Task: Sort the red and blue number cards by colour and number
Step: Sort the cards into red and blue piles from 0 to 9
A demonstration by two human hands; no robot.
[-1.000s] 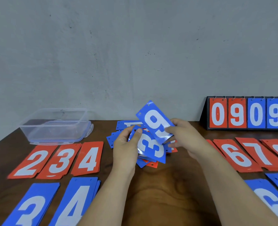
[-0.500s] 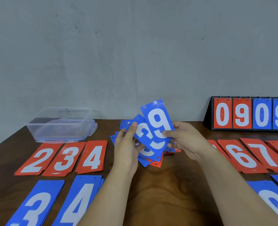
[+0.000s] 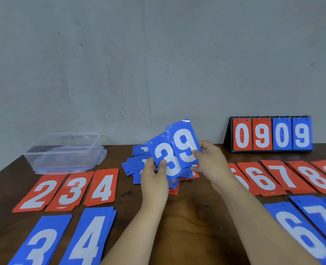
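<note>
Blue 9 card (image 3: pixel 184 142), white numeral with a glossy sheen. Blue 3 card (image 3: pixel 158 148), white digit too. The loose pile (image 3: pixel 137 165) is mostly blue with flashes of red. Red 2 card (image 3: pixel 38 192), red 3 card (image 3: pixel 72 190) and red 4 card (image 3: pixel 103 188) all have white figures, and so do the blue 4 stack (image 3: pixel 89 238), red 7 card (image 3: pixel 288 176) and blue 6 card (image 3: pixel 301 234). The flip scoreboard (image 3: pixel 271 134) has a black frame, two red panels and two blue, with white digits. The table (image 3: pixel 192 217) is dark brown woodgrain, the wall (image 3: pixel 158 64) is mottled grey, and the container (image 3: pixel 62 152) is clear.
</note>
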